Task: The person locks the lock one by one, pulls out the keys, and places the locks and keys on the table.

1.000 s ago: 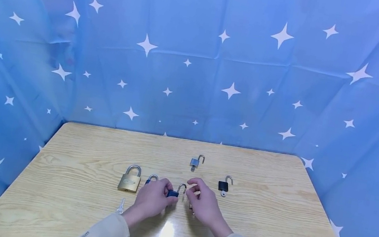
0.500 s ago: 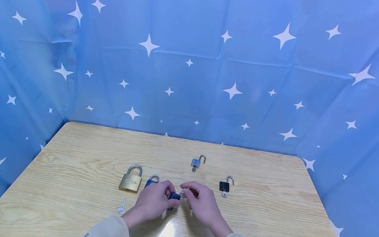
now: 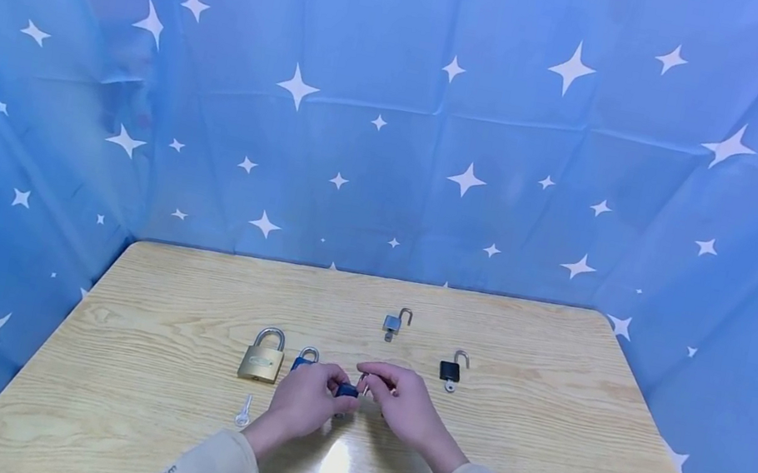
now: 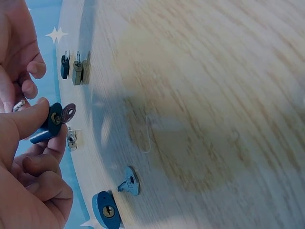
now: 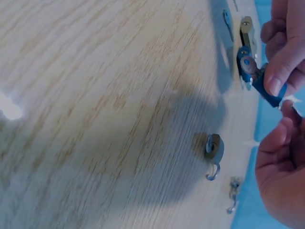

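My left hand [image 3: 308,400] grips a small blue padlock [image 4: 47,126] between thumb and fingers, just above the table. A key [image 4: 69,113] is stuck in its keyhole. At the padlock's raised shackle [image 3: 363,384], my right hand [image 3: 404,406] pinches the metal between thumb and fingertips, which partly cover it. Another blue padlock [image 3: 304,362] lies beyond the left hand and is partly hidden by it. A small brass padlock [image 5: 215,149] with its shackle swung out lies under the right hand, mostly hidden in the head view.
A large brass padlock [image 3: 261,364] lies at the left, with a loose key [image 3: 244,411] nearer. Farther back are a silver padlock [image 3: 392,324] and a black padlock [image 3: 450,372], both with raised shackles and keys. A wooden table [image 3: 536,467] meets a starry blue curtain.
My right hand has moved left from beside the shackle and now pinches it. The blue padlock in my left hand has shifted slightly right. The other locks lie as before.
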Tool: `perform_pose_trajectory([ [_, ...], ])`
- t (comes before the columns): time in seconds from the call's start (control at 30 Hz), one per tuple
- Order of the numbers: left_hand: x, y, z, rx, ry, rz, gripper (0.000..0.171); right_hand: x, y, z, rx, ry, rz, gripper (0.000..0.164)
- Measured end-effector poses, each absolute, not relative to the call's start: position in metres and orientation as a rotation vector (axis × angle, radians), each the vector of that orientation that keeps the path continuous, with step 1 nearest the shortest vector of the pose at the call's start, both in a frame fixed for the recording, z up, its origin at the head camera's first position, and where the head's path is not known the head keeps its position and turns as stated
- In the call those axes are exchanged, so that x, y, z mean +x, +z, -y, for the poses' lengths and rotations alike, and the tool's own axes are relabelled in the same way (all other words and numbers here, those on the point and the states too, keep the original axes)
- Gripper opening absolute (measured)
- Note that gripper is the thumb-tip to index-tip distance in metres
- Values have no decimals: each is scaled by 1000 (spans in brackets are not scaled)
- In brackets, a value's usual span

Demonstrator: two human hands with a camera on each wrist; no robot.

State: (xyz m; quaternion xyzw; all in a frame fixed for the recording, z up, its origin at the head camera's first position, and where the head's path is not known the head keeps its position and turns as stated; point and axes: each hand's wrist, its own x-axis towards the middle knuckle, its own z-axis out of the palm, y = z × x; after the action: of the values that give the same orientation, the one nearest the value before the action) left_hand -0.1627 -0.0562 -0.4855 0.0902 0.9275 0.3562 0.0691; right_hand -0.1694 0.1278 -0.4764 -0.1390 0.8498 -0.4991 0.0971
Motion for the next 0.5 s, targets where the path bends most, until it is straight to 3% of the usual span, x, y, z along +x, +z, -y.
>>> perform_pose_trajectory([
  [0.27,-163,-489,55,316,1088,-2776,20,-169,-474,-124,-330,-1508,-2581,12],
  [0.5,-164,-489,52,328,1173,-2723,15,-173,-475,-123,-298,-1613,-2539,8],
])
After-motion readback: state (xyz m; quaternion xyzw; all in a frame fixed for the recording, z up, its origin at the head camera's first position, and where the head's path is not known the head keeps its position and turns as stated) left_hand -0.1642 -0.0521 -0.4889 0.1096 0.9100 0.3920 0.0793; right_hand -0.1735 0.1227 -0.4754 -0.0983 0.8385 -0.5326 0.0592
